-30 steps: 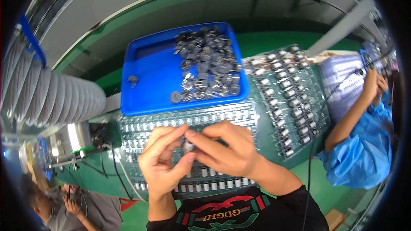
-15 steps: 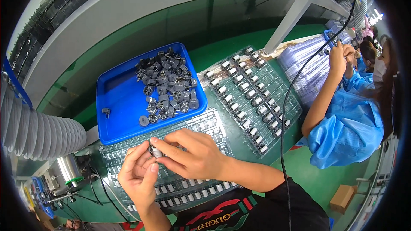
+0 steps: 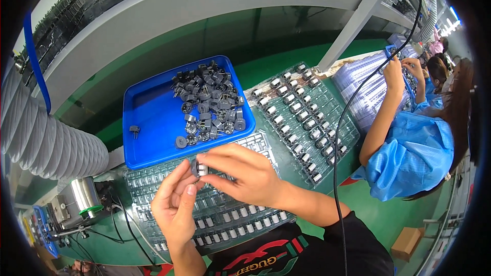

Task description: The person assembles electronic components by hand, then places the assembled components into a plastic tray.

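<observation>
Blue tray (image 3: pixel 148 122), plain and glossy, taken here as the landmark. Inside it, toward its right half, dark grey and black small parts (image 3: pixel 207 105), some with silvery faces. Just right of the tray, clear blister tray (image 3: pixel 307 117) holding silver-and-black capped pieces in rows. Directly below the tray, another clear blister tray (image 3: pixel 225 214), silver-white pieces along its near rows. Behind the tray, green bench surface (image 3: pixel 266 66) and pale grey shelf edge (image 3: pixel 204 5). Left of the tray, ribbed light grey hose (image 3: pixel 46 138). Far right of the tray, bright blue smock (image 3: pixel 414 158).
</observation>
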A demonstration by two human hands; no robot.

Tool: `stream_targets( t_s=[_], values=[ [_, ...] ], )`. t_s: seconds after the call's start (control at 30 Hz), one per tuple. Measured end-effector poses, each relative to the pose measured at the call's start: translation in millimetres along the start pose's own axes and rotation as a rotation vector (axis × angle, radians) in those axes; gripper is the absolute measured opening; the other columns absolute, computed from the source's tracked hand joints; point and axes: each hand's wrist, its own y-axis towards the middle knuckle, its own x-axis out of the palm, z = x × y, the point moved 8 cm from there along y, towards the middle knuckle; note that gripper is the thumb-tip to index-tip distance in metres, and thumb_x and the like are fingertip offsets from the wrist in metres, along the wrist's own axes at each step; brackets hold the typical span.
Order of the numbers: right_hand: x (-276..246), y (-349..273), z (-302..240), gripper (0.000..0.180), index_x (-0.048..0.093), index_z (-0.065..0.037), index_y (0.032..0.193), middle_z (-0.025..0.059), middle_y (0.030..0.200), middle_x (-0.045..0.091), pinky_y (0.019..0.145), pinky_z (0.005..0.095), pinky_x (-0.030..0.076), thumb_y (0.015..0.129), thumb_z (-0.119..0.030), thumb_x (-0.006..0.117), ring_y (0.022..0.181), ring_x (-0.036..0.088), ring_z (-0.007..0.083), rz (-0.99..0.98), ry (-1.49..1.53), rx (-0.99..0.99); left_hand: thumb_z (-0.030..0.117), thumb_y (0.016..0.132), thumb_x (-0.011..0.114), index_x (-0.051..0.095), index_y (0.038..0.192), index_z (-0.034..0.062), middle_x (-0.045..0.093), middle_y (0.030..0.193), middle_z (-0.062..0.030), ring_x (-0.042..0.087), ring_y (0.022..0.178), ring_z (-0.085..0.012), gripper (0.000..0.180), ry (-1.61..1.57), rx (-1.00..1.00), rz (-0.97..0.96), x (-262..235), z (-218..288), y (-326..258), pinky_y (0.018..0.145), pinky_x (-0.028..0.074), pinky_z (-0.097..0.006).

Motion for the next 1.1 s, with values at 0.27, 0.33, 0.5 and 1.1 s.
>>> stream_targets(
  t_s=[0.27, 0.33, 0.5, 1.1],
  values=[
    [-18, -16, 4, 0.021, 0.067, 0.0, 0.086, 0.0146, 0.1, 0.068, 0.064, 0.0305, 0.056, 0.071, -0.004, 0.082, 0.077, 0.068, 0.0236, 0.162, -0.09, -0.047, 0.0, 0.087, 0.065, 0.037, 0.14, -0.0111, 0.05, 0.136, -0.0269, 0.053, 0.126, -0.0346, 0.061, -0.14, -0.093, -0.172, 18, 0, -6, 0.105, 0.046, -0.045],
    [-18, -21, 3, 0.022, 0.067, 0.0, 0.086, 0.0141, 0.1, 0.068, 0.064, 0.0302, 0.055, 0.071, -0.004, 0.082, 0.077, 0.068, 0.0243, 0.119, -0.106, -0.055, -0.004, 0.087, 0.062, 0.04, 0.138, -0.0121, 0.049, 0.136, -0.0277, 0.053, 0.126, -0.0347, 0.056, -0.175, -0.035, -0.198, 21, 6, -8, 0.105, 0.046, -0.044],
    [-21, -28, 2, 0.022, 0.066, -0.001, 0.086, 0.0137, 0.097, 0.067, 0.057, 0.0295, 0.054, 0.07, -0.001, 0.081, 0.069, 0.067, 0.0233, 0.118, -0.107, -0.024, -0.01, 0.087, 0.059, 0.052, 0.129, -0.0121, 0.051, 0.134, -0.027, 0.056, 0.121, -0.032, 0.042, -0.007, 0.035, -0.278, 28, 7, -6, 0.1, 0.051, -0.039],
    [-19, -22, -2, 0.028, 0.07, 0.001, 0.094, 0.0125, 0.095, 0.068, 0.059, 0.0281, 0.058, 0.069, -0.003, 0.083, 0.072, 0.069, 0.0213, 0.103, -0.183, -0.057, -0.013, 0.082, 0.061, 0.055, 0.128, -0.0101, 0.056, 0.127, -0.0249, 0.06, 0.116, -0.0297, 0.047, 0.141, 0.102, -0.283, 28, 11, -7, 0.095, 0.055, -0.037]
  ],
)
